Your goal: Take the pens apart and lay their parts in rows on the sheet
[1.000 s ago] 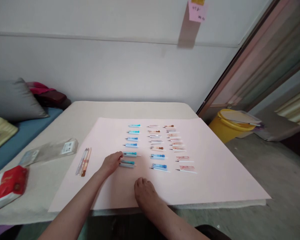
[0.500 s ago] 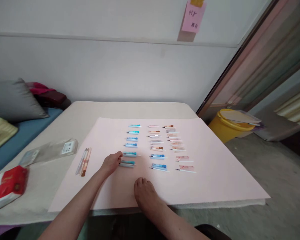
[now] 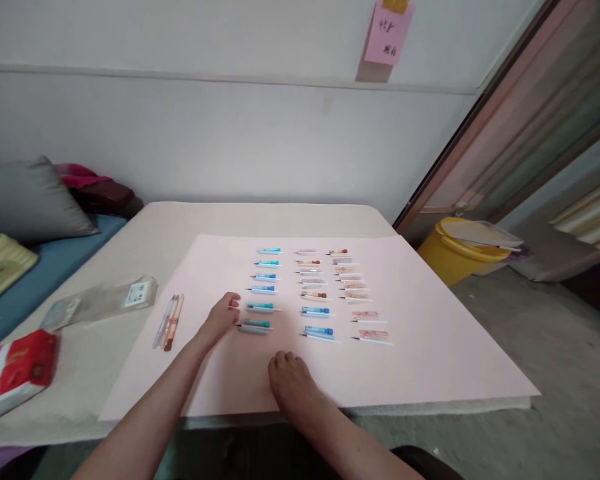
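My left hand (image 3: 223,316) hovers just left of two teal pens, index finger and thumb apart with nothing between them. Closest to its fingers are the upper teal pen (image 3: 261,307) and the lower teal pen (image 3: 255,326), each with a thin refill alongside. Low in the middle, my right hand (image 3: 291,380) rests on the pink sheet (image 3: 430,360). Its fingers are curled in together and I see nothing in them; the fingertips are hidden. Blue pens (image 3: 319,331) lie above and right of it. Pens and refills form three columns.
At the left of the sheet lie several whole pens (image 3: 169,323). Beyond them are a clear plastic bag (image 3: 100,303) and a red pack (image 3: 20,370). Brownish and pinkish pens (image 3: 373,335) fill the right column. A yellow bin (image 3: 445,253) stands right of the table.
My left hand has come away from the teal pens, a little up and left, and its fingers have parted. My right hand has stayed in place.
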A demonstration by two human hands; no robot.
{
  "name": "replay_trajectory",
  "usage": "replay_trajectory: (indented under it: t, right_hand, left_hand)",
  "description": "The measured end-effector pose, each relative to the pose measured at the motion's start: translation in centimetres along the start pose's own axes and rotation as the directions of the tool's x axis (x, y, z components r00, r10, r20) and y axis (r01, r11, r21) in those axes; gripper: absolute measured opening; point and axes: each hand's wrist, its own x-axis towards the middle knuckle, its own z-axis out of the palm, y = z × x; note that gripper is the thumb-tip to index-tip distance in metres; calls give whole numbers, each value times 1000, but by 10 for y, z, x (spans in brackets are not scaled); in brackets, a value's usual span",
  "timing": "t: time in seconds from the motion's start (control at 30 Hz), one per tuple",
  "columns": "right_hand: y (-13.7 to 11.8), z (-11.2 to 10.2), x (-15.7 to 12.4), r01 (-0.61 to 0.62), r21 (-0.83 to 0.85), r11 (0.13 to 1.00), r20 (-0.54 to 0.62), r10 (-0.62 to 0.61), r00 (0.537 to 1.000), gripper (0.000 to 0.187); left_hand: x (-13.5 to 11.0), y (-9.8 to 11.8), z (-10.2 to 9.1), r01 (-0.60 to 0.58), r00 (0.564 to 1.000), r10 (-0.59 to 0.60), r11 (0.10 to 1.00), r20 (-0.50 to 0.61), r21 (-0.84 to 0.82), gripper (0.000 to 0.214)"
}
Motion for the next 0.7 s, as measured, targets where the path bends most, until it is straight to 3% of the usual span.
replay_trajectory:
  t: [0.1, 0.23, 0.7]
  right_hand:
    - [0, 2, -1, 10, -30, 999, -9, -11, 1000, 27]
    - [-1, 8, -2, 9, -50, 999, -25, -10, 1000, 26]
    - [-4, 13, -2, -10, -45, 999, -63, 7, 998, 25]
  left_hand:
    - [-1, 3, -1, -75, 997, 77, 966, 2, 248, 31]
    - [-3, 5, 1, -142, 988, 91, 850, 124, 507, 15]
    - [-3, 1, 10, -150, 982, 61, 824, 178, 546, 14]
